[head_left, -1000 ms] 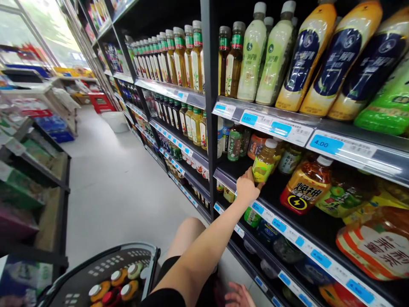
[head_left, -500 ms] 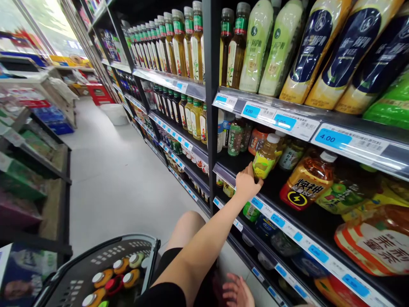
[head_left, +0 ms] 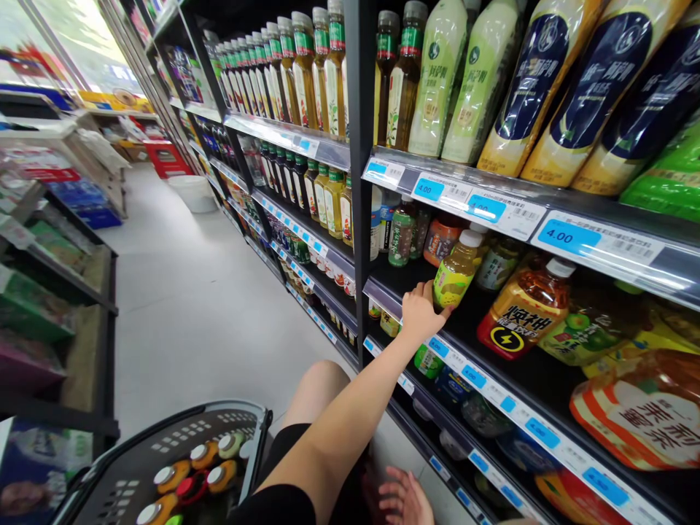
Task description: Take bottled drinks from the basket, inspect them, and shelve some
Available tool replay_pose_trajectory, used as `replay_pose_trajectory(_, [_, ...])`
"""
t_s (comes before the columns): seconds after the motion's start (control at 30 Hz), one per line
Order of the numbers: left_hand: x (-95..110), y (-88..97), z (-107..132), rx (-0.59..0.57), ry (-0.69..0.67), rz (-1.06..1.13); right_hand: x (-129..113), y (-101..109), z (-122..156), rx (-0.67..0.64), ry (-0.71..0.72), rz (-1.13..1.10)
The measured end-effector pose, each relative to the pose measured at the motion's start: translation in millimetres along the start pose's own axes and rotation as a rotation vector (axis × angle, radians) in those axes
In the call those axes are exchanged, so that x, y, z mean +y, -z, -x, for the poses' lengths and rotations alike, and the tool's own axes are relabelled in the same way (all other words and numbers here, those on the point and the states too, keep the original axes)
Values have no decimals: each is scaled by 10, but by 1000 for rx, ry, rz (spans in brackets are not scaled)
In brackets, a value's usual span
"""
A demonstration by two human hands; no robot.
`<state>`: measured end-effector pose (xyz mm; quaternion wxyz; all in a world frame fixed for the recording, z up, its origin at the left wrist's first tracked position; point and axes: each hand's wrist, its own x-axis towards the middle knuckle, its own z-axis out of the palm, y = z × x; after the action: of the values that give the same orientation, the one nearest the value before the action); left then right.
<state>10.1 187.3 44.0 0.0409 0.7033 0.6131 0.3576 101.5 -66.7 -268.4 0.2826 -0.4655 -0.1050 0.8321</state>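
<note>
In the head view my left hand (head_left: 424,312) reaches across to the middle shelf. Its fingers and thumb close round the lower part of a small drink bottle (head_left: 456,271) with a yellow-green label and white cap. The bottle leans slightly right at the shelf's front edge, its base partly hidden by my hand. Low in the view my right hand (head_left: 405,497) hangs with fingers spread and holds nothing. To the right of the held bottle stands an amber drink bottle (head_left: 522,310) with a red and yellow label. A green-labelled bottle (head_left: 402,237) stands behind on the left.
A grey shopping basket (head_left: 125,445) with several capped bottles sits at lower left, beside my knee (head_left: 320,386). Overhead, a shelf edge (head_left: 453,193) with price tags runs above my hand. A black upright (head_left: 361,182) divides the shelves. A white tub (head_left: 192,193) stands down the aisle.
The held bottle has turned and tilted slightly to the right in my left hand. My right hand has barely moved, and the view has shifted a little.
</note>
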Motion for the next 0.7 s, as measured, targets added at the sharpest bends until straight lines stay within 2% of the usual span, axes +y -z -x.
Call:
replay_pose_trajectory(0.3, [18, 6, -4, -1, 13, 27, 25, 147, -137, -96, -25, 74])
replay_pose_trajectory(0.6, [38, 16, -11, -25, 28, -5, 77, 135, -124, -101, 2, 73])
replay_pose_trajectory(0.7, [37, 6, -12, -19, 19, 3, 68, 102, -110, -63, 5, 89])
